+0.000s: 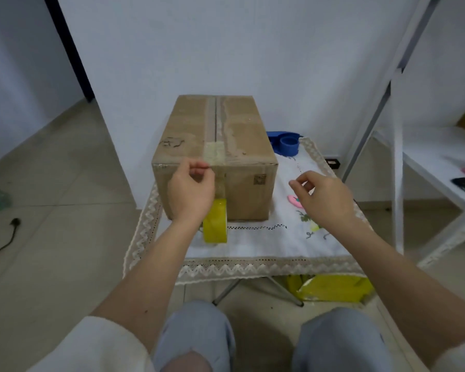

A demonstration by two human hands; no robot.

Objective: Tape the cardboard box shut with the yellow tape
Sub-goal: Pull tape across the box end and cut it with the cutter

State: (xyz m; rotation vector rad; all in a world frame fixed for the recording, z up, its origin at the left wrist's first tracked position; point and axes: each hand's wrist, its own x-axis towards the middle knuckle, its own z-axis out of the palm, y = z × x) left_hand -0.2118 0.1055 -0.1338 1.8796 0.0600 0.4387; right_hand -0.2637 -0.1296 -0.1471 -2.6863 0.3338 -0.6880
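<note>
A closed cardboard box [234, 130] stands on the small cloth-covered table [253, 237], its long side running away from me. A short strip of yellowish tape [212, 153] lies over the near end of the top seam and runs down the front face. The yellow tape roll [215, 224] hangs on edge against the box's front, still joined to that strip. My left hand [191, 191] is at the box's front top edge, thumb and forefinger pinched at the tape. My right hand [324, 197] hovers over the cloth right of the box, fingers loosely curled, holding nothing.
A blue tape dispenser [286, 142] sits behind the box on the right. A white shelf frame [397, 157] stands at the right with dark items on it. A yellow bag [333, 287] lies under the table. A black cable [3, 242] runs across the floor at left.
</note>
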